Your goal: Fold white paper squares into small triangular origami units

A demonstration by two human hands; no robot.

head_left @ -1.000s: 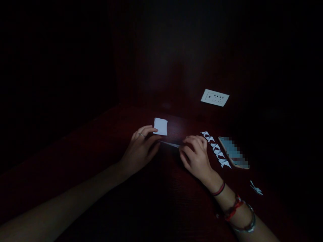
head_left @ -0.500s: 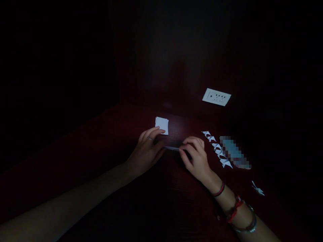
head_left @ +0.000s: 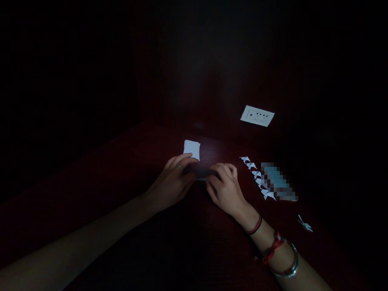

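Observation:
Between my two hands a thin piece of folded paper (head_left: 201,179) shows as a narrow pale edge, low over the dark red table (head_left: 163,141). My left hand (head_left: 174,180), with a ring on one finger, pinches its left end between thumb and fingers. At the other end my right hand (head_left: 226,186) is closed on the paper with bent fingers. Just beyond my left fingertips lies a small stack of white paper squares (head_left: 192,148). Most of the held paper is hidden in shadow and behind the fingers.
A row of folded white paper pieces (head_left: 257,178) lies to the right, beside a blurred-out flat bluish object (head_left: 277,180). Nearer me on that side is another small folded paper piece (head_left: 305,223). A white socket plate (head_left: 257,116) is on the back wall.
My right hand has moved left, closer to my left hand, so less of the paper's edge shows between them. The whole view has shifted slightly.

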